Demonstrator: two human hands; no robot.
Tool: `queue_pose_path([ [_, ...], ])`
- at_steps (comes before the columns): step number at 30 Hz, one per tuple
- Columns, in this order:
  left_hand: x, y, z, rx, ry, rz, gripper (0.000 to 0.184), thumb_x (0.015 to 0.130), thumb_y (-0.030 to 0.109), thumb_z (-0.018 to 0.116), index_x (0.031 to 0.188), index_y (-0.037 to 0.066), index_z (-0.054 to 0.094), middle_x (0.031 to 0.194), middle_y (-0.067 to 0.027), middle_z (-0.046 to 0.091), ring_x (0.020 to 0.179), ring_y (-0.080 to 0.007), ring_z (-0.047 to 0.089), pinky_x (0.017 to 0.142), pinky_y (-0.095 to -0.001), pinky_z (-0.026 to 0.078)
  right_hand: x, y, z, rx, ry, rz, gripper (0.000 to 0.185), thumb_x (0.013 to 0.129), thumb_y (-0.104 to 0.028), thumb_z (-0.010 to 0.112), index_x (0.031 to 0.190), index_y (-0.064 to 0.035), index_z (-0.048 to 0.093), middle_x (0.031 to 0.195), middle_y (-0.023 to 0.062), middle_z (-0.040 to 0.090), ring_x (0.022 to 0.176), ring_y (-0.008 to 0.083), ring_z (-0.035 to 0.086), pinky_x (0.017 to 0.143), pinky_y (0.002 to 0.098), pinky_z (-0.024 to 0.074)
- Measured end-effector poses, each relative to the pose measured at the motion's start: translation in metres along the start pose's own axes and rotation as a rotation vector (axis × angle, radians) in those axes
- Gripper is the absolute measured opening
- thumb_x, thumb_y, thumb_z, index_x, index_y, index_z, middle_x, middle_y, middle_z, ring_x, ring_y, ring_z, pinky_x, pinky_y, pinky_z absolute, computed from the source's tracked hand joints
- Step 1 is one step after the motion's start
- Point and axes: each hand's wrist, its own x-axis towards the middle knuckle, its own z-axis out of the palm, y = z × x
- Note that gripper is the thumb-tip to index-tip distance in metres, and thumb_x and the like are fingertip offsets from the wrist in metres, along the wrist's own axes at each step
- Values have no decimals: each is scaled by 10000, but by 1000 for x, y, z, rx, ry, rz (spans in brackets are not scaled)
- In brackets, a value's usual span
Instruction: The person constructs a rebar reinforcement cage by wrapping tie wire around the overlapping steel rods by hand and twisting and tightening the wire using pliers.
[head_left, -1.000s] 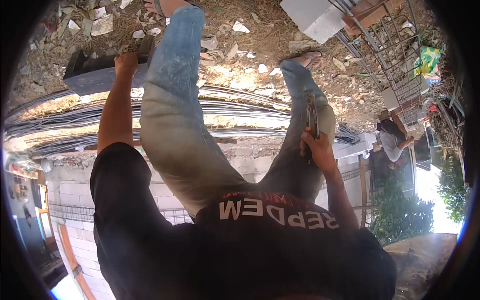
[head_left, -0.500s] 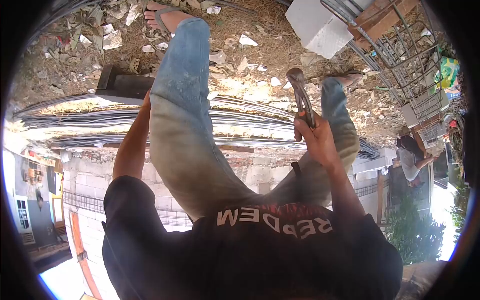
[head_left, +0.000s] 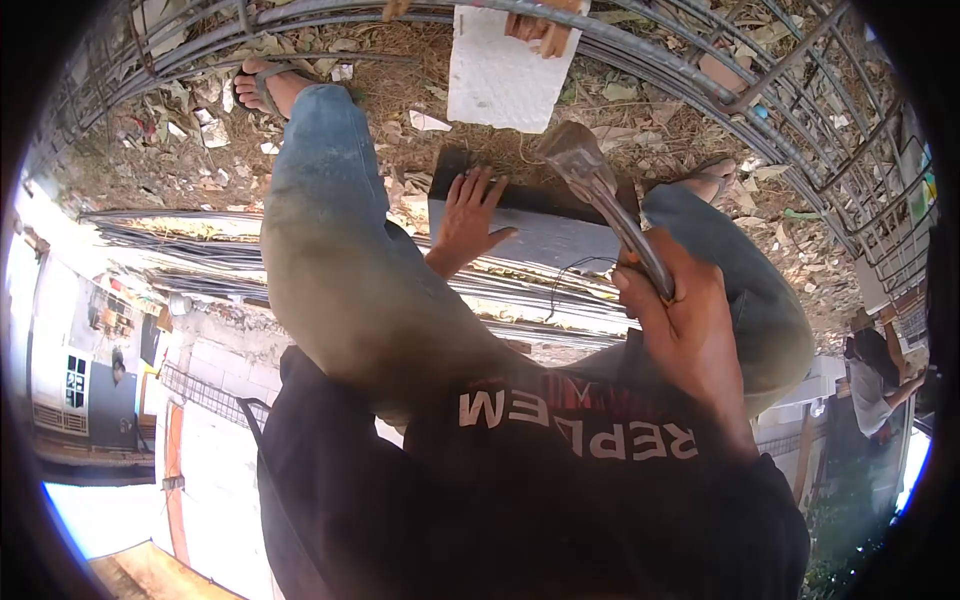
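My left hand (head_left: 468,218) lies flat with its fingers spread on a dark, long block (head_left: 560,235) that has a grey side face. Closed around the handles of metal pliers (head_left: 610,195), my right hand (head_left: 685,310) is to the right of it. The pliers' head points up and left, over the block. A thin dark wire (head_left: 556,290) curls beside the block, near my right hand; where it ends cannot be made out.
Long steel rods (head_left: 180,245) lie beneath my legs. A steel bar cage (head_left: 740,105) arches across the top and right. A white block (head_left: 505,80) stands beyond the dark block. Litter covers the ground (head_left: 400,90). Another person (head_left: 872,385) is at the far right.
The dark block and my left hand have moved from the far left to between my legs. My right hand and the pliers are closer to the camera. The bar cage fills more of the top.
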Motion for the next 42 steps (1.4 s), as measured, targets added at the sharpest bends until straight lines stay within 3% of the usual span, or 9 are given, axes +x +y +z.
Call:
queue_pose_path([
  [4, 19, -22, 32, -76, 61, -120, 836, 758, 638, 803, 1337, 63, 624, 1384, -171, 577, 1346, -352, 487, 1143, -551, 364, -8, 13, -31, 5, 81, -66, 165, 963, -138, 690, 1007, -1, 610, 695, 136, 589, 598, 243, 585, 600, 391, 445],
  [5, 16, -29, 47, -86, 89, -105, 723, 766, 593, 815, 1245, 69, 678, 1285, -138, 638, 1266, -335, 548, 1095, -538, 412, -9, 14, -37, -63, 83, -136, 155, 934, -99, 689, 1039, -12, 616, 782, 185, 648, 676, 366, 665, 636, 433, 489],
  [7, 21, -21, 45, -23, 252, -36, 516, 808, 493, 821, 1108, 81, 740, 1092, -82, 731, 1092, -295, 642, 993, -497, 490, -7, 28, -41, -120, 15, -263, 264, 875, -88, 714, 1098, -35, 583, 863, 179, 675, 741, 393, 691, 671, 479, 536],
  [13, 38, 11, 2, 142, 240, -30, 481, 860, 467, 788, 1125, 69, 740, 1045, -83, 741, 967, -245, 679, 906, -443, 533, -31, 51, -40, -56, -78, -550, 382, 757, -34, 744, 1115, -81, 620, 887, 139, 693, 798, 348, 712, 686, 430, 567],
  [28, -1, -44, 95, 23, 503, -246, 477, 906, 429, 760, 1187, 44, 728, 1049, -104, 742, 881, -229, 691, 825, -403, 554, -98, 73, 31, -415, 535, -973, 319, 821, -108, 714, 1113, -57, 596, 903, 133, 700, 835, 388, 688, 700, 464, 530],
  [31, -15, -61, 91, -84, 735, -366, 476, 915, 421, 754, 1199, 40, 725, 1050, -109, 742, 864, -226, 693, 809, -395, 558, -82, 66, 30, -293, 720, -1154, 205, 918, -126, 689, 1076, -34, 597, 782, 116, 649, 721, 326, 683, 645, 428, 512],
  [36, -77, -84, 0, -538, 1484, -502, 475, 931, 408, 745, 1219, 31, 721, 1051, -116, 743, 835, -221, 697, 782, -382, 565, -50, 51, 18, 348, 560, -1310, 140, 1040, -167, 618, 1019, -29, 607, 712, 35, 592, 604, 149, 592, 565, 338, 492],
  [39, -172, -11, -98, -817, 1816, -385, 328, 1057, 284, 611, 1194, 9, 726, 928, -71, 739, 725, -110, 643, 619, -247, 485, -42, 41, 3, 740, 463, -1379, 135, 1051, -153, 605, 989, -34, 597, 733, 18, 592, 602, 122, 570, 564, 323, 517],
  [42, -257, 135, -175, -472, 1780, -169, 343, 1029, 273, 661, 1244, 10, 710, 1010, -88, 742, 830, -112, 654, 702, -256, 498, -40, 41, -18, 968, 455, -1369, 143, 1041, -127, 598, 947, -19, 588, 726, 36, 601, 584, 133, 582, 546, 314, 545],
])
